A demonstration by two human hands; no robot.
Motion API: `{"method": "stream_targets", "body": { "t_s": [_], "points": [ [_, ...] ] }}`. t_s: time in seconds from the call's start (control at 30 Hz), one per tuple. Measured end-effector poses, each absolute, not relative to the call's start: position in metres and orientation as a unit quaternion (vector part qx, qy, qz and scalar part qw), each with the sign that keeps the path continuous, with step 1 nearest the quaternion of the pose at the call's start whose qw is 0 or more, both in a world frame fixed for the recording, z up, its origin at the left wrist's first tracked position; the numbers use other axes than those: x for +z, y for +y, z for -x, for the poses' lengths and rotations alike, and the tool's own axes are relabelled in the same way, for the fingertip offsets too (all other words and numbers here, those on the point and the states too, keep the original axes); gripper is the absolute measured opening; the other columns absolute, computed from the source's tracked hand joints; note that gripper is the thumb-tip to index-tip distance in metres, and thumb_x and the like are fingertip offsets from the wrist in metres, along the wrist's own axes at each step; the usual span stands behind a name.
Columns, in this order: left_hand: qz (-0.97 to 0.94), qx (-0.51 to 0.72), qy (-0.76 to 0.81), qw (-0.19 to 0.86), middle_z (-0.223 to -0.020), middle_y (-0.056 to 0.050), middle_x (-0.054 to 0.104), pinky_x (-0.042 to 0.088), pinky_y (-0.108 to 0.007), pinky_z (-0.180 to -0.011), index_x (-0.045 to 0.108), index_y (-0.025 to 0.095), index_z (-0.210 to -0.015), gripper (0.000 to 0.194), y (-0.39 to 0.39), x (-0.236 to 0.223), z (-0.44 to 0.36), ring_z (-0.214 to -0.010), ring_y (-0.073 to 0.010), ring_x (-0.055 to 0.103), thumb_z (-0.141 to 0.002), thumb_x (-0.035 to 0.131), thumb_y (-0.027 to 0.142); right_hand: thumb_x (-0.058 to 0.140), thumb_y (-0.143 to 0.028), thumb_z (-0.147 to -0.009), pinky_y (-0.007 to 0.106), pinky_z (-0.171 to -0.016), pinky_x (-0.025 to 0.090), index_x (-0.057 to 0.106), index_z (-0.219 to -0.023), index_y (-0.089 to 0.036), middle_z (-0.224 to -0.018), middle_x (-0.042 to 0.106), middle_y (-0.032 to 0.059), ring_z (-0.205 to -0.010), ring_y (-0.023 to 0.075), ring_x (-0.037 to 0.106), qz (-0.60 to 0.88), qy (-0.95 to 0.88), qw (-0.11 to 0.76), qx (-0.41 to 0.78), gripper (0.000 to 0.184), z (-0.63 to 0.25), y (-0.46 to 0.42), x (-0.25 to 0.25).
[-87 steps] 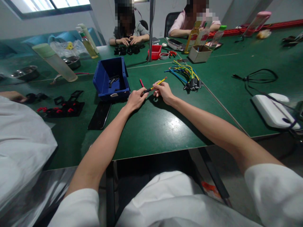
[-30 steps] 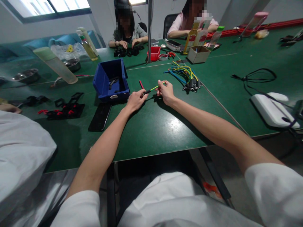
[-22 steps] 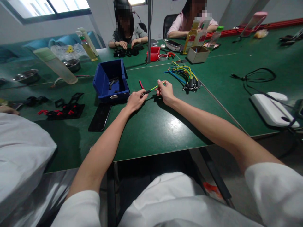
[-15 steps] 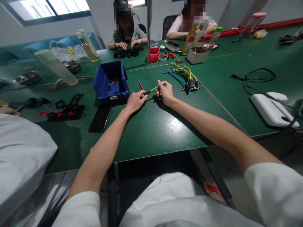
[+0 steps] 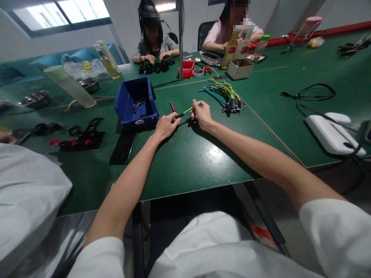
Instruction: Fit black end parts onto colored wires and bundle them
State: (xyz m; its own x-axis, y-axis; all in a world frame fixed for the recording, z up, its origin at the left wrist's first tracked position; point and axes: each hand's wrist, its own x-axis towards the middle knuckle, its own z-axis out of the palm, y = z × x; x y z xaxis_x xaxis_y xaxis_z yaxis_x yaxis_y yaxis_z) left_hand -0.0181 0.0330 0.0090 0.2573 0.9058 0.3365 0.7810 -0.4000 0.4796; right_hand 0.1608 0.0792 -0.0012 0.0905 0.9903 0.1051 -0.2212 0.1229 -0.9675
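Both arms stretched forward over the tabletop (image 5: 188, 154). Left hand (image 5: 165, 125) pinches the black end of a yellow-green wire (image 5: 187, 111); right hand (image 5: 203, 114) grips its other end, fingers curled. Wire held just above the tabletop, slanting up to the right. Blue bin (image 5: 136, 102) just left of the hands, red piece (image 5: 172, 105) behind them, wire bundle (image 5: 226, 94) to the right. Open green surface between hands and near edge. Fingertip contact too small to make out; white sleeves cut off at bottom.
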Motion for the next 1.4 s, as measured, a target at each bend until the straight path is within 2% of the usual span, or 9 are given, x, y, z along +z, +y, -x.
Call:
{"method": "stream_targets", "body": {
  "t_s": [0.2, 0.43, 0.67, 0.83, 0.93, 1.1, 1.3, 1.4],
  "points": [
    [-0.785, 0.282, 0.542, 0.105, -0.073, -0.002, 0.064, 0.031, -0.025, -0.058, 0.069, 0.021, -0.099, 0.035, 0.034, 0.008, 0.018, -0.064, -0.015, 0.053, -0.092, 0.046, 0.046, 0.061, -0.059, -0.084, 0.015, -0.04, 0.039, 0.042, -0.088, -0.023, -0.06, 0.058, -0.006, -0.042, 0.0054, 0.048, 0.432, -0.449, 0.589, 0.515, 0.041, -0.16, 0.077, 0.002],
    [-0.783, 0.279, 0.544, 0.111, -0.072, -0.001, 0.063, 0.032, -0.025, -0.059, 0.07, 0.02, -0.096, 0.036, 0.035, 0.008, 0.019, -0.064, -0.0148, 0.052, -0.091, 0.045, 0.045, 0.073, -0.048, -0.078, 0.015, -0.039, 0.04, 0.055, -0.09, -0.018, -0.068, 0.061, -0.0025, -0.045, 0.005, 0.053, 0.407, -0.469, 0.561, 0.547, 0.037, -0.161, 0.07, 0.009],
    [-0.784, 0.292, 0.534, 0.12, -0.069, -0.001, 0.06, 0.033, -0.025, -0.06, 0.07, 0.019, -0.094, 0.039, 0.034, 0.009, 0.019, -0.063, -0.0142, 0.05, -0.091, 0.043, 0.046, 0.076, -0.044, -0.075, 0.015, -0.039, 0.039, 0.06, -0.098, -0.016, -0.069, 0.064, -0.0005, -0.047, 0.0057, 0.054, 0.39, -0.463, 0.572, 0.553, 0.04, -0.161, 0.07, 0.008],
    [-0.79, 0.284, 0.531, 0.115, -0.071, -0.002, 0.062, 0.034, -0.025, -0.062, 0.071, 0.019, -0.095, 0.041, 0.033, 0.011, 0.019, -0.064, -0.0144, 0.05, -0.092, 0.041, 0.046, 0.076, -0.047, -0.074, 0.017, -0.041, 0.043, 0.065, -0.089, -0.015, -0.065, 0.065, 0.0004, -0.051, 0.0089, 0.058, 0.364, -0.58, 0.504, 0.526, 0.037, -0.157, 0.067, 0.002],
    [-0.791, 0.278, 0.532, 0.114, -0.073, -0.002, 0.064, 0.033, -0.025, -0.061, 0.072, 0.019, -0.096, 0.041, 0.032, 0.013, 0.018, -0.064, -0.0145, 0.051, -0.092, 0.041, 0.045, 0.074, -0.049, -0.075, 0.017, -0.042, 0.044, 0.065, -0.082, -0.014, -0.065, 0.067, 0.0022, -0.052, 0.0094, 0.059, 0.363, -0.604, 0.486, 0.517, 0.036, -0.156, 0.067, -0.001],
    [-0.788, 0.265, 0.544, 0.11, -0.075, -0.003, 0.066, 0.032, -0.025, -0.06, 0.072, 0.02, -0.098, 0.039, 0.033, 0.013, 0.018, -0.066, -0.0154, 0.054, -0.092, 0.044, 0.046, 0.074, -0.05, -0.075, 0.017, -0.042, 0.042, 0.065, -0.08, -0.014, -0.066, 0.067, 0.0026, -0.053, 0.0097, 0.06, 0.356, -0.595, 0.498, 0.52, 0.038, -0.158, 0.07, -0.002],
    [-0.791, 0.247, 0.551, 0.1, -0.075, -0.004, 0.066, 0.028, -0.025, -0.058, 0.069, 0.02, -0.101, 0.042, 0.033, 0.011, 0.018, -0.064, -0.0163, 0.055, -0.092, 0.043, 0.052, 0.072, -0.041, -0.079, 0.017, -0.04, 0.041, 0.063, -0.082, -0.014, -0.059, 0.062, -0.0011, -0.047, 0.0075, 0.055, 0.363, -0.597, 0.506, 0.506, 0.029, -0.158, 0.071, -0.003],
    [-0.789, 0.253, 0.552, 0.091, -0.078, -0.005, 0.067, 0.029, -0.026, -0.059, 0.068, 0.021, -0.101, 0.04, 0.032, 0.01, 0.018, -0.066, -0.0174, 0.056, -0.094, 0.04, 0.049, 0.069, -0.037, -0.08, 0.018, -0.041, 0.042, 0.062, -0.088, -0.015, -0.06, 0.06, -0.0024, -0.046, 0.0079, 0.054, 0.387, -0.585, 0.518, 0.489, 0.025, -0.158, 0.07, -0.002]
  ]
}}
